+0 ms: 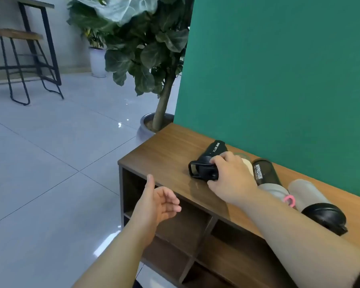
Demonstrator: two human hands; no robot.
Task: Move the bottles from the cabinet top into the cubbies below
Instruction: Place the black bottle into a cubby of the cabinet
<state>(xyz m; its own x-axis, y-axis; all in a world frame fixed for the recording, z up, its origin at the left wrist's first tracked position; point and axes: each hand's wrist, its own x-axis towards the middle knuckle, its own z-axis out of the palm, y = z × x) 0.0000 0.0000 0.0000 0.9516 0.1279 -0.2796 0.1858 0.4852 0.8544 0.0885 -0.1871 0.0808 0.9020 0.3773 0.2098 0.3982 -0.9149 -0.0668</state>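
Observation:
A black sport bottle [213, 151] lies on its side on the wooden cabinet top [164, 154], its looped cap toward me. My right hand [232, 175] is closed over its cap end. Behind that hand a pale bottle [246, 164] is mostly hidden. Further right lie a dark bottle with a grey lid and pink loop [266, 175] and a grey bottle with a black lid [312, 199]. My left hand [158, 201] hovers open, holding nothing, in front of the upper left cubby [133, 190]. Dark wooden cubbies [195, 235] sit below the top.
A green panel [279, 80] stands along the cabinet's back edge. A potted leafy tree [150, 48] stands at the cabinet's far left corner. Grey tiled floor [50, 163] spreads to the left, with a stool [17, 59] and a high table far back.

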